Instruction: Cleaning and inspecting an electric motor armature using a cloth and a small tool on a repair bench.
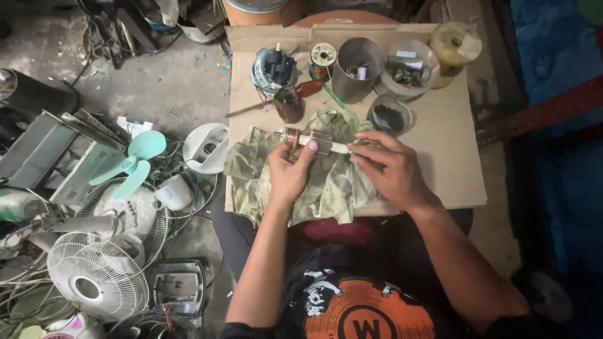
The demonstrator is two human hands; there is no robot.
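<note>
So both hands are on a slim cream-coloured motor shaft with a copper winding near one end [314, 140], held level just above a crumpled camo-green cloth [326, 182] that's spread on a flat sheet of brown cardboard [446, 150] laid across the lap like a little bench. Left hand [290, 171] pinches the winding end between thumb and fingers, right hand [388, 168] grips the other end with fingertips curled over it, so the two hands sit a bit apart along the shaft. Behind the cloth there's a dark red cup [289, 104], a round grey motor stator with wires [274, 68], a small spool of wire [323, 56], a grey metal can [357, 68], and a clear plastic tub of small parts [411, 69]. Off on the floor to the left: a teal fan blade [132, 163] and a white fan guard [97, 282].
</note>
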